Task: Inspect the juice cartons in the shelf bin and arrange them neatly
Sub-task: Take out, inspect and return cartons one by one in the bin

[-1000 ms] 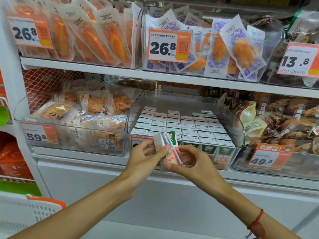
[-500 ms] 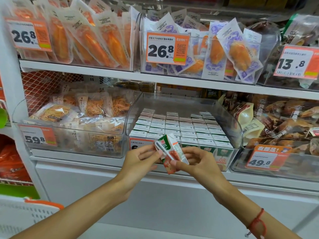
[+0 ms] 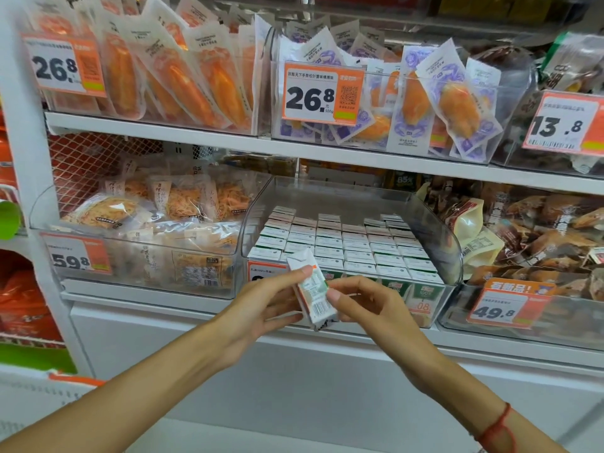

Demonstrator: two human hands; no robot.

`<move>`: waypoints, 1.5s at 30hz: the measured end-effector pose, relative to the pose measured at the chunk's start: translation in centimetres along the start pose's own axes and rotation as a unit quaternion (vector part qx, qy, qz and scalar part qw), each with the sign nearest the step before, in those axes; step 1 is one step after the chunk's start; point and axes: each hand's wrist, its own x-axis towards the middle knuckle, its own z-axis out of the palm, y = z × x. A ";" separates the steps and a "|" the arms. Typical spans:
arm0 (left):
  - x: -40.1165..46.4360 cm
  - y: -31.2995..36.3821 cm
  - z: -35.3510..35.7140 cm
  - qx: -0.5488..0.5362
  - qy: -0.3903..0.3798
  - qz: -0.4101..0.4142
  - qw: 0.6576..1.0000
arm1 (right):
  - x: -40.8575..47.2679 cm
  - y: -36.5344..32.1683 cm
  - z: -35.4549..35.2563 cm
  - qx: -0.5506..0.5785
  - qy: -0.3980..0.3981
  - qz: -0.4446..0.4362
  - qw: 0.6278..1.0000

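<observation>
**Juice carton bin: one carton out for inspection, rows largely in order**

- Left hand [image 3: 261, 305]: in front of the bin's lower left corner. Thumb on the front face and fingers behind, gripping the left side of the single juice carton [image 3: 312, 291].
- Single juice carton: held between both hands, clear of the bin, tilted with its white top toward the upper left and its barcode end low. Under inspection; not yet returned to a row.
- Right hand [image 3: 369, 305]: thumb and fingertips pinch the carton's right edge near the green band, remaining fingers loosely curled. A red cord [image 3: 496, 429] circles the wrist.
- Clear shelf bin [image 3: 451, 243]: middle shelf, between a bin of shredded snack packs [image 3: 170, 204] and a bin of brown packaged goods [image 3: 555, 237].
- Juice cartons in rows [image 3: 343, 246]: upright, white tops level, columns close and straight. The rear of the bin stands unfilled.
- Progress, as judged: arrangement looks near complete; the held carton needs seating, probably at the front left. How many cartons remain unchecked cannot be told.
</observation>
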 end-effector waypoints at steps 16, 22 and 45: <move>-0.5 -0.7 1.5 0.378 0.148 0.405 0.819 | 0.0 -0.2 -0.7 0.085 0.032 -0.021 0.996; -0.4 -1.0 1.5 0.402 0.134 0.411 0.807 | -0.2 0.1 -1.2 0.070 0.020 -0.009 0.997; -0.1 0.9 -0.5 -0.051 -0.013 -0.143 0.988 | -0.5 -0.6 0.4 -0.001 0.041 -0.081 0.996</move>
